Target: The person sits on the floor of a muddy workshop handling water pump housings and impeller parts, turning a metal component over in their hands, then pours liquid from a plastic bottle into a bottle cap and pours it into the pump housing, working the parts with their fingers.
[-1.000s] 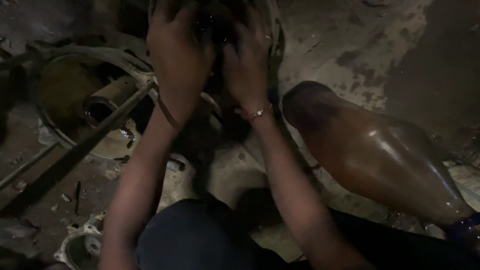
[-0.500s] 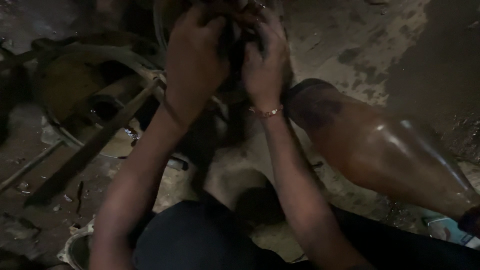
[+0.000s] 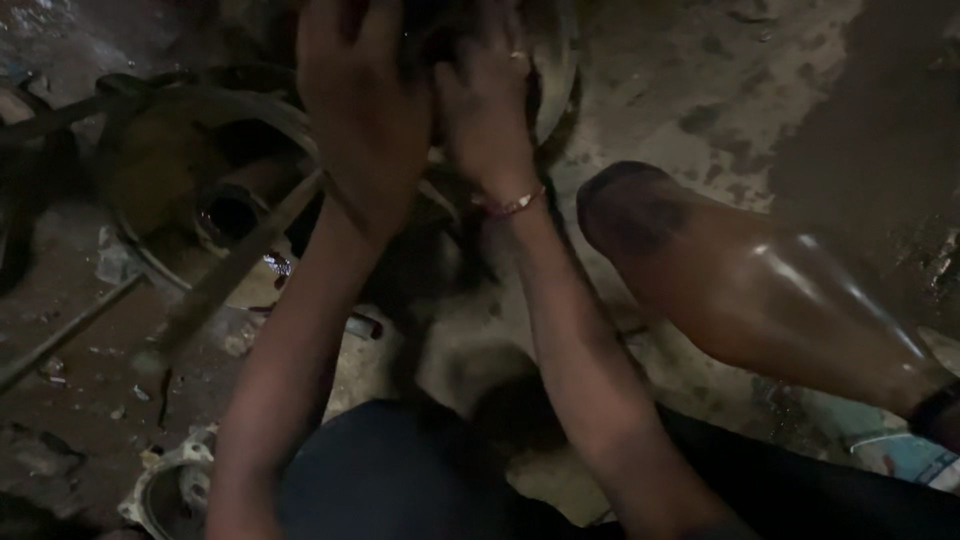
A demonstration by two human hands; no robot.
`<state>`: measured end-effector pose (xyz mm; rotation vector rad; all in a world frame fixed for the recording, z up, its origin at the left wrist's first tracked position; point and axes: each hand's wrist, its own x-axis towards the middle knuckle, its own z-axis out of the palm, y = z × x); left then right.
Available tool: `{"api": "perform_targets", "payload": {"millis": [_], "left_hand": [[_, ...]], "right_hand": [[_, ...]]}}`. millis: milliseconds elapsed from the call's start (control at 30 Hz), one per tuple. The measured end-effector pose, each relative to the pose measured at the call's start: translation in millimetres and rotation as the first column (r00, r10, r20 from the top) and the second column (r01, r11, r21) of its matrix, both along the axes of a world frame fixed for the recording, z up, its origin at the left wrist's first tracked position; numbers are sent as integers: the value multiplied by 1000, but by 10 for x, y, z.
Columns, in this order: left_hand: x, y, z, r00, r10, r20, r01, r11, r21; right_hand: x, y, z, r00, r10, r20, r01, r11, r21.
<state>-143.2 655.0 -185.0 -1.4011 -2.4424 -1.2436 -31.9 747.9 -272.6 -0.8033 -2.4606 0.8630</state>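
Both my hands reach forward onto a dark round metal part (image 3: 555,80) at the top of the view. My left hand (image 3: 365,110) lies spread over its left side, fingers apart. My right hand (image 3: 485,110), with a thin bracelet at the wrist and a ring on one finger, presses on its middle. What lies under the palms is hidden, and the view is dim and blurred. My bare knee and shin (image 3: 760,290) stretch out to the right of my right forearm.
A rusty round metal frame with a tube inside (image 3: 200,190) sits at the left on the dirty floor. A long bar (image 3: 70,330) crosses the lower left. A pale metal casting (image 3: 170,485) lies at the bottom left. Stained concrete (image 3: 760,90) fills the upper right.
The view has shifted slightly and my hands have stayed on the dark round part, the left one spreading more over its left side.
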Motion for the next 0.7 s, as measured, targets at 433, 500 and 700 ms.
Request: {"api": "perform_targets", "payload": {"millis": [433, 500, 700], "left_hand": [[322, -116, 275, 958, 15, 286, -51, 992, 118], [400, -265, 367, 934, -25, 357, -18, 993, 117], [637, -751, 640, 906, -74, 416, 28, 993, 116]], "right_hand": [[120, 164, 846, 842, -72, 535, -157, 916, 369], [119, 123, 830, 811, -40, 584, -159, 945, 285], [49, -167, 714, 759, -202, 620, -167, 859, 484]]}}
